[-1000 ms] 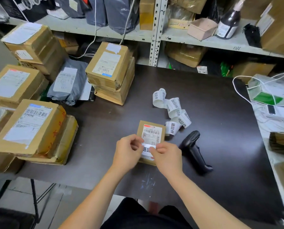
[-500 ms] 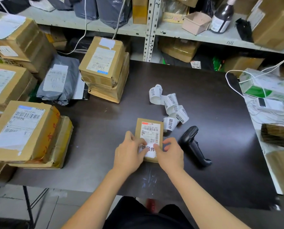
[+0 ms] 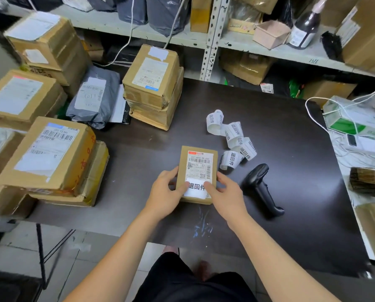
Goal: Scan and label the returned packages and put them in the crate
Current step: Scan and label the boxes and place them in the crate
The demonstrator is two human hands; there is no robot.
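Observation:
A small cardboard package point(image 3: 198, 164) lies flat on the dark table point(image 3: 291, 149), with a printed shipping label on top. A white return sticker point(image 3: 196, 189) with black characters lies across its near end. My left hand point(image 3: 165, 194) grips the package's left side, thumb on the sticker. My right hand point(image 3: 224, 192) grips the right side, its thumb also on the sticker. A curled strip of more return stickers point(image 3: 234, 138) lies just behind the package on the right. The black handheld scanner point(image 3: 261, 188) lies on the table right of my right hand.
Stacked cardboard boxes point(image 3: 49, 153) crowd the table's left edge, with a grey mailer bag point(image 3: 92, 99) behind them. Two stacked boxes point(image 3: 153, 83) stand at the back centre. A white and green device with cables point(image 3: 352, 120) sits at the right. Metal shelving point(image 3: 212, 38) runs behind.
Both hands held the sticker pinched above the package's near end; it now lies flat on the package. My thumbs have slid apart over it and my fingers have taken the package's sides.

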